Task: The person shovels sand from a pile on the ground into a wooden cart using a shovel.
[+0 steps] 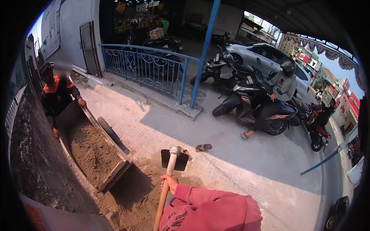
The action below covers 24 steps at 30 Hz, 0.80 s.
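Observation:
My right hand (170, 184), at the end of a red sleeve, is closed around the wooden handle of a hoe (162, 196). The hoe's dark blade (181, 161) is raised at the top of the handle, above the sandy ground. My left hand is out of view. To the left, a cart (119, 166) holds a heap of brown sand (92, 154); its front end tilts down toward the loose sand (140, 204) on the ground. A person in a black and orange top (58, 94) has both hands on the cart's rim.
A blue railing (144, 69) and post (205, 54) stand ahead. A person (285, 84) sits on a parked motorbike (266, 111) at the right, with a silver car (258, 56) behind. Sandals (203, 148) lie beyond the hoe. A rough wall (34, 154) borders the left.

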### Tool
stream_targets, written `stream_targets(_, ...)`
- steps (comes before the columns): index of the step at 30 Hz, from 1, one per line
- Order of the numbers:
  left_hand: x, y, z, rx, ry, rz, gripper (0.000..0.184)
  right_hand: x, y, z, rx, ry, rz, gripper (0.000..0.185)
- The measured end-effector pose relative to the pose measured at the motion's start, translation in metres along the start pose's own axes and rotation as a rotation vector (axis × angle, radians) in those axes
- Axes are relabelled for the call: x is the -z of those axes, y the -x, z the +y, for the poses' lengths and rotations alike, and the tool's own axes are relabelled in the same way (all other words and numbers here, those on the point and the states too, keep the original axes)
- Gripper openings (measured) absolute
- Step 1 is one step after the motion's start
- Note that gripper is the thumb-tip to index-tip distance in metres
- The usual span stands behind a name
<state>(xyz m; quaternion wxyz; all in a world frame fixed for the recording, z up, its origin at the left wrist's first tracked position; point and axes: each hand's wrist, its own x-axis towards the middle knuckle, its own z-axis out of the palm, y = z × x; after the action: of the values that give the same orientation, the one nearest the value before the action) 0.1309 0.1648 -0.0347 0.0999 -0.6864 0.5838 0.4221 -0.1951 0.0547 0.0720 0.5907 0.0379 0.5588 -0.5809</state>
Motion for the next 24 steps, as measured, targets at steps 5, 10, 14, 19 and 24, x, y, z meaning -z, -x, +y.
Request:
stream_targets(5, -0.002, 0.049, -0.013, -0.033, -0.093, -0.023, 0.045, 0.089, 0.075, 0.009, 0.001, -0.051, 0.197, 0.040)
stream_targets(10, 0.008, 0.098, 0.016, -0.066, -0.148, 0.020, 0.049, 0.134, 0.084, 0.022, -0.059, -0.110, 0.231, 0.038)
stream_targets(14, -0.007, 0.099, 0.003, -0.108, -0.086, 0.087, 0.043, 0.134, 0.078, 0.017, -0.060, -0.064, 0.156, 0.037)
stream_targets(19, -0.005, 0.128, 0.027, 0.095, 0.053, 0.131, 0.052, 0.097, 0.024, 0.020, -0.150, 0.043, -0.024, 0.039)
stream_targets(24, -0.019, 0.131, 0.040, 0.277, 0.154, 0.154, 0.053, 0.031, -0.036, 0.025, -0.283, 0.188, -0.143, 0.023)
